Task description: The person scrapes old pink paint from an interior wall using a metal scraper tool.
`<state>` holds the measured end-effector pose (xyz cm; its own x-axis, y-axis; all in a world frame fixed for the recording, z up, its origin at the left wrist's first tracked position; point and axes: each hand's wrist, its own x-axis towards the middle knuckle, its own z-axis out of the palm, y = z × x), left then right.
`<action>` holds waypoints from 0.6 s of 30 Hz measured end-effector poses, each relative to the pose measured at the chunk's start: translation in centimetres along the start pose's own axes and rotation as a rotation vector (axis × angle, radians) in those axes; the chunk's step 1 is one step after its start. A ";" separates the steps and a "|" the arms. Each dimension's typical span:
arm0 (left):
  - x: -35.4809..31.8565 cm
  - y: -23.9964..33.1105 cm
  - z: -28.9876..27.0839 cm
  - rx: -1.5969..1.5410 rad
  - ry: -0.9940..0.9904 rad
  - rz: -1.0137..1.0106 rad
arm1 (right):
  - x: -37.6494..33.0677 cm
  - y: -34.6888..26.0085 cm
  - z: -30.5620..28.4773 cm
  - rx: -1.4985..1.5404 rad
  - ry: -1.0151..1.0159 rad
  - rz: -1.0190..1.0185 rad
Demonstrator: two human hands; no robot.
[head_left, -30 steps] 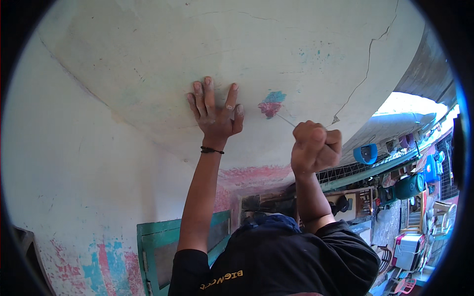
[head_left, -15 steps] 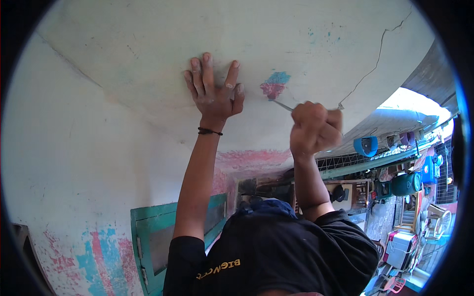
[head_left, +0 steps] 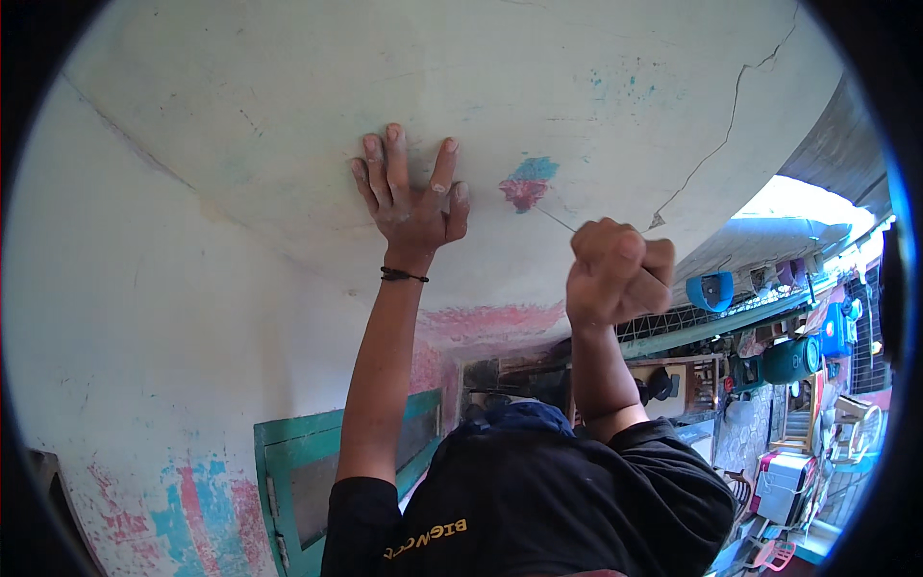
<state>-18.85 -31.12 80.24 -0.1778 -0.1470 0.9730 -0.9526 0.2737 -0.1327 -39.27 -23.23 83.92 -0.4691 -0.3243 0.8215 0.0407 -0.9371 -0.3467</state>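
Observation:
My left hand [head_left: 411,213] lies on the pale painted wall [head_left: 260,250], fingers spread, with a dark cord bracelet at the wrist. My right hand [head_left: 620,274] is a closed fist around a scraper [head_left: 557,220]. Only its thin metal blade shows, seen nearly edge-on; the fist hides the handle. The blade's tip meets the wall at the lower right of a chipped patch [head_left: 525,194], where blue and pinkish-red old paint shows through. That patch lies between my two hands.
A jagged crack [head_left: 716,144] runs down the wall at right, ending in a chipped spot. Below stands a green-framed window [head_left: 279,462]. Worn pink and blue paint [head_left: 197,510] marks the lower left. At far right are a blue basin [head_left: 710,290], a green drum [head_left: 791,359] and chairs.
The view has shifted slightly, so the wall and both hands appear lower. The blade's tip has moved to the right side of the patch, whose red part reaches a little lower. My left hand stays put.

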 end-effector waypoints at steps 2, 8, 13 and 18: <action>-0.1 -0.1 -0.1 0.008 0.006 0.003 | -0.1 0.4 0.1 0.045 -0.008 0.004; -0.3 -0.1 -0.2 0.001 0.000 -0.003 | 0.0 0.4 0.7 -0.089 0.044 -0.092; 0.0 -0.2 -0.2 0.003 -0.019 0.044 | 0.9 -0.6 0.7 -0.011 0.063 -0.037; 0.2 0.0 0.0 -0.001 0.003 0.001 | -0.3 1.0 0.9 -0.104 0.092 0.064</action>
<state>-18.85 -31.13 80.48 -0.1785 -0.1438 0.9734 -0.9522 0.2745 -0.1341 -38.27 -24.13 83.73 -0.5472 -0.3656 0.7530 -0.0165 -0.8947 -0.4464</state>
